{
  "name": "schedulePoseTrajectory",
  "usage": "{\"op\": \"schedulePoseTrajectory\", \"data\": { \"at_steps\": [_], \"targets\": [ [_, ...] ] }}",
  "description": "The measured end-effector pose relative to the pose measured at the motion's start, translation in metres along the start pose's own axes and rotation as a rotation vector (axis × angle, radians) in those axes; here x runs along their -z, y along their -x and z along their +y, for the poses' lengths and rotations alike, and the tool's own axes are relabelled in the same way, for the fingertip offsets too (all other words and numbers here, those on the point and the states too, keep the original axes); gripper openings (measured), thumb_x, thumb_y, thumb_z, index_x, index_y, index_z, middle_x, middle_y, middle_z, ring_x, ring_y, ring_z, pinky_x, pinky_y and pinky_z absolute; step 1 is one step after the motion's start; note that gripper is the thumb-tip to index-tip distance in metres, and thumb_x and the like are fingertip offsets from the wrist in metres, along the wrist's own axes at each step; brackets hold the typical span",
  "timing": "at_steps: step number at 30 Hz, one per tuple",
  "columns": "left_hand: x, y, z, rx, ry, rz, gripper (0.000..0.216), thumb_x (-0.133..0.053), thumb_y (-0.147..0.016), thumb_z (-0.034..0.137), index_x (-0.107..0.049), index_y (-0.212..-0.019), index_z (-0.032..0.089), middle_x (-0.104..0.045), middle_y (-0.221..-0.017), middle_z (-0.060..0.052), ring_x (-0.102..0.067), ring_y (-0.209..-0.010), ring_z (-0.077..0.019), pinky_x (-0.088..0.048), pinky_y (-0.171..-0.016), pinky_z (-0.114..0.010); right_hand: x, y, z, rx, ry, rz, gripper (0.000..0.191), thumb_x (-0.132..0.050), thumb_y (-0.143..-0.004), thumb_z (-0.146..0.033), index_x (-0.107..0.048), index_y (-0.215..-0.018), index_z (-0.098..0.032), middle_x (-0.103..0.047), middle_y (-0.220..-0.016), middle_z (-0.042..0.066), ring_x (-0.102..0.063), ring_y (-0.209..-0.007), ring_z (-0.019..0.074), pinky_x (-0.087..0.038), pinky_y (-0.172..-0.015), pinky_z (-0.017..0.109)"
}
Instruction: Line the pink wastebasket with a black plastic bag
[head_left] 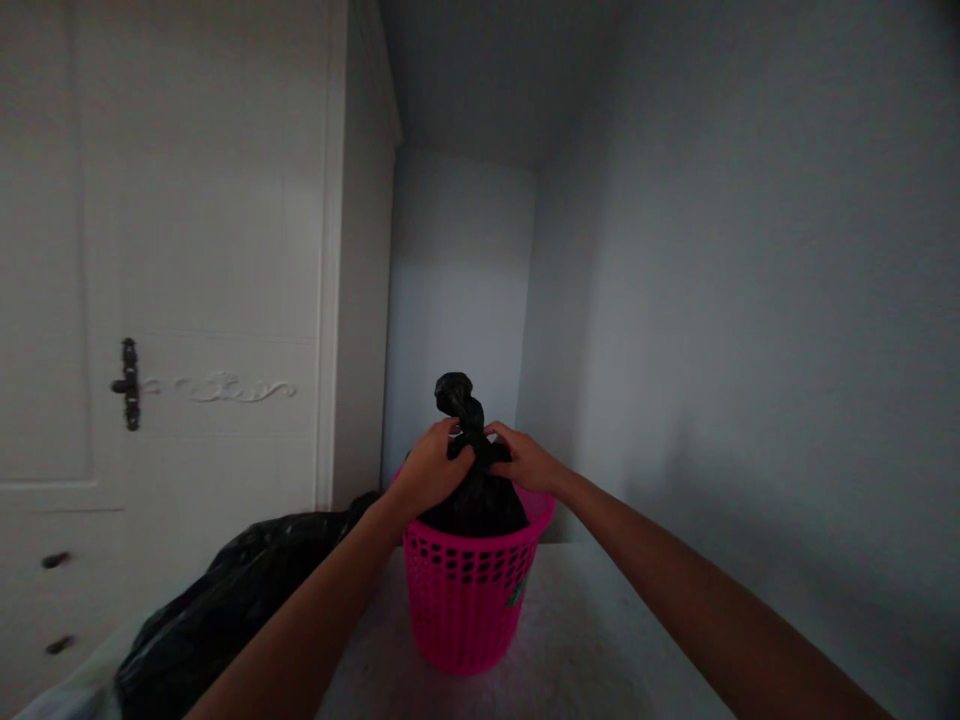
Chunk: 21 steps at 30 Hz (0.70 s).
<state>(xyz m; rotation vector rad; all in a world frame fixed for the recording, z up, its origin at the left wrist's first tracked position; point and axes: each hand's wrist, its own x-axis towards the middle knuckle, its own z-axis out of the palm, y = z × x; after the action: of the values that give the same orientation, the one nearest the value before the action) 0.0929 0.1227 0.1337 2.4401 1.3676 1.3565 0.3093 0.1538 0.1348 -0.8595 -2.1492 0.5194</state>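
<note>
A bright pink perforated plastic basket [465, 600] stands upright on a pale surface ahead of me. Inside it sits a black plastic bag [476, 508], its neck gathered and twisted so that the top sticks up above the rim. My left hand [433, 468] grips the bag's neck from the left, thumb and fingers closed on the plastic. From the right, my right hand [523, 460] pinches the same neck a little lower. The bag's lower part is hidden by the basket wall, though dark patches show through the upper holes.
Another black plastic bag [225, 590] lies to the left of the basket, partly behind my left forearm. A white wardrobe [225, 250] with dark handles rises at the left. Bluish-grey walls [735, 300] close in at the back and right.
</note>
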Motion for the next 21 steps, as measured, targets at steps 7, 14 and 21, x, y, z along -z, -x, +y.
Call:
{"op": "schedulePoseTrajectory", "data": {
  "at_steps": [7,14,21],
  "targets": [
    [0.001,-0.005,0.011,-0.030,-0.087,-0.053,0.020,-0.060,-0.094,0.018,-0.076,-0.105,0.023,-0.081,-0.111,-0.013,-0.074,-0.109,-0.0324,-0.052,-0.097,-0.043,0.010,0.008,0.005,0.064,0.058,0.024,0.036,-0.085,-0.076,-0.040,-0.059,-0.095,-0.024,-0.057,-0.076,-0.006,-0.050,-0.070,0.0157,-0.036,-0.064,0.027],
    [0.015,-0.010,0.004,0.081,0.004,0.140,0.023,-0.052,-0.097,0.026,-0.075,-0.102,0.020,-0.080,-0.104,-0.013,-0.074,-0.102,-0.0317,-0.053,-0.093,-0.043,0.028,0.015,0.020,-0.024,0.163,0.208,0.010,-0.069,-0.084,-0.032,-0.074,-0.083,-0.023,-0.069,-0.072,0.001,-0.055,-0.066,0.0181,-0.038,-0.065,0.031],
    [0.026,-0.013,-0.014,0.196,0.185,0.244,0.032,-0.042,-0.096,0.033,-0.069,-0.101,0.018,-0.078,-0.097,-0.011,-0.074,-0.093,-0.0274,-0.057,-0.084,-0.039,0.037,0.023,0.029,-0.112,0.122,0.366,0.030,-0.053,-0.094,-0.046,-0.062,-0.078,-0.022,-0.061,-0.070,0.001,-0.057,-0.068,0.0195,-0.045,-0.064,0.032]
  ]
}}
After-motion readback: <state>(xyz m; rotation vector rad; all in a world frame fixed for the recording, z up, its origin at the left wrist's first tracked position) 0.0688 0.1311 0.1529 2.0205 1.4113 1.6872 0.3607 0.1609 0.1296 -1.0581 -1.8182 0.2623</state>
